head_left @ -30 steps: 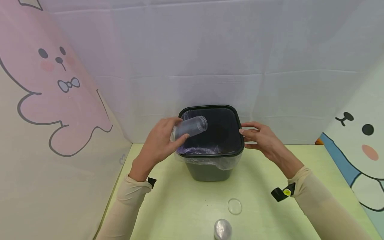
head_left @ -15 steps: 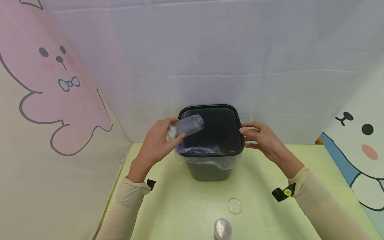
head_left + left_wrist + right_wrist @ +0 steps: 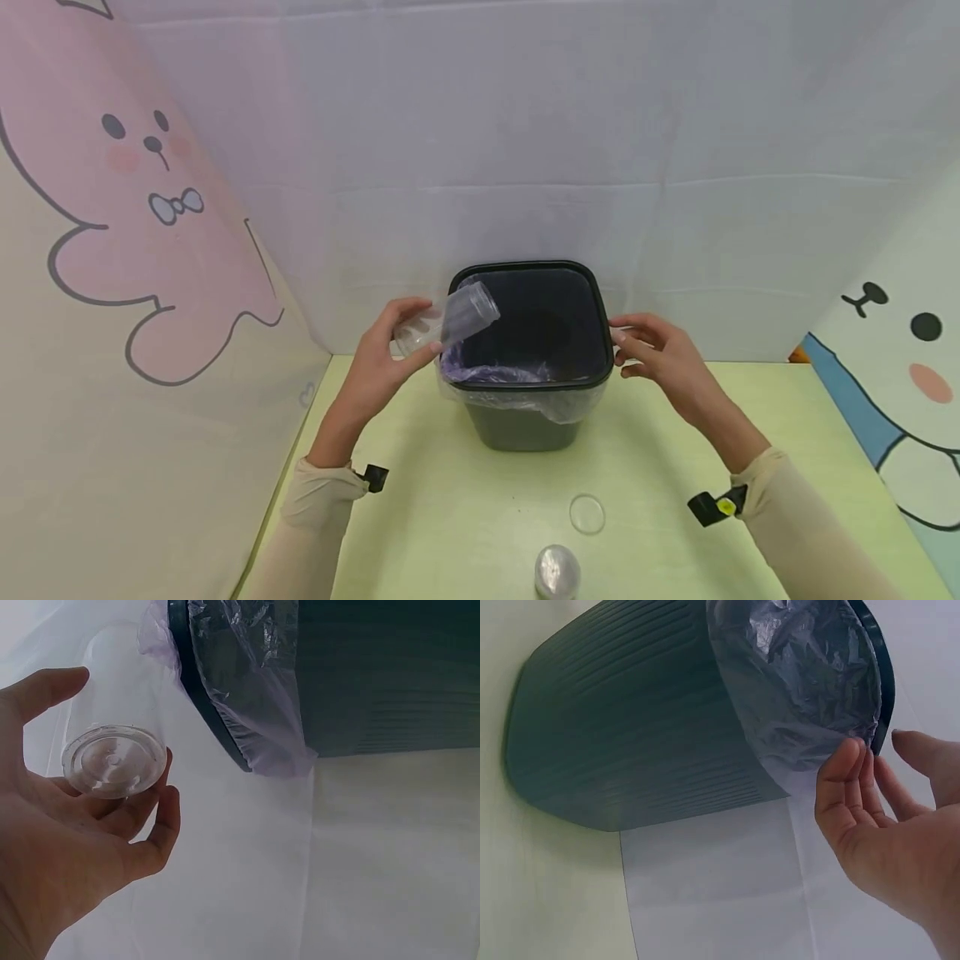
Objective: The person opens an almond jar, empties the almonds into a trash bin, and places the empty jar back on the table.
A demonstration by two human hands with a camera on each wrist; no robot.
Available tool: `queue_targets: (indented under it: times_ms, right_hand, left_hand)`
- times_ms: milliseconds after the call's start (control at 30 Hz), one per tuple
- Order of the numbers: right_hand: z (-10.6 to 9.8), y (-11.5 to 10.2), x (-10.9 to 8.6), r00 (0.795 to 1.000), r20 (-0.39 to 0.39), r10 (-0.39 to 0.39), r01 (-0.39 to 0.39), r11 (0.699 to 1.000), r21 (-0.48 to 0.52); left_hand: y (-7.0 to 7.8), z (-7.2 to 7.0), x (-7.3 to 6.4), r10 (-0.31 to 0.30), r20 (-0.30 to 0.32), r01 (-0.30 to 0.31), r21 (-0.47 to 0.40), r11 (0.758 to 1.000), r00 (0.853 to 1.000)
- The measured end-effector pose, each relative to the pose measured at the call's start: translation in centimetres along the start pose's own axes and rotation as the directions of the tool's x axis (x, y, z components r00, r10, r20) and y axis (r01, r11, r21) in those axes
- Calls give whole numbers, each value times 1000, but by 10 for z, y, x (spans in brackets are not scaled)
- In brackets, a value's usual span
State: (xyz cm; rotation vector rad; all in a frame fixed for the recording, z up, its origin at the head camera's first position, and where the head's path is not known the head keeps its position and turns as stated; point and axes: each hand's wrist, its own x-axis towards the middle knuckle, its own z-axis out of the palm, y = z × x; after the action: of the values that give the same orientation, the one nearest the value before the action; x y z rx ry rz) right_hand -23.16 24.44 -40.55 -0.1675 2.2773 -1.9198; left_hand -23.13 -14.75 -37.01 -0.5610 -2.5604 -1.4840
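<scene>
clear jar (image 3: 459, 318): found at the nine o'clock rim of the dark bin (image 3: 525, 432), lying tilted, mouth toward two o'clock, base toward eight. left hand (image 3: 377, 362) grips it, thumb on one side, fingers on the other, near the base. judged light, thin-walled plastic; likely to flex if squeezed, slick if damp; best held round the lower body, mouth left free. whether it touches the rim cannot be told. right hand (image 3: 667, 360) at three o'clock, fingers loosely bent against the rim, no firm hold evident. obstructions: raised rim and loose liner (image 3: 566, 403), which could snag. on the table (image 3: 442, 525), near six o'clock: clear ring-like piece (image 3: 571, 514), shiny round-topped item (image 3: 557, 572).
</scene>
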Motion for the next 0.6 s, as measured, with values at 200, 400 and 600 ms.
queue_targets:
  times_ms: [200, 400, 600]
  right_hand:
    - [1, 8, -10, 998, -11, -63, 64, 997, 36]
    - [5, 20, -22, 994, -3, -111, 111, 992, 56]
    - [7, 36, -37, 990, 24, -138, 137, 989, 48]
  left_hand:
    - [-10, -3, -11, -22, -6, 21, -124, 992, 1000]
    - [-24, -3, -22, -19, 17, 23, -263, 964, 1000]
    - [-39, 2, -35, -4, 16, 9, -294, 956, 1000]
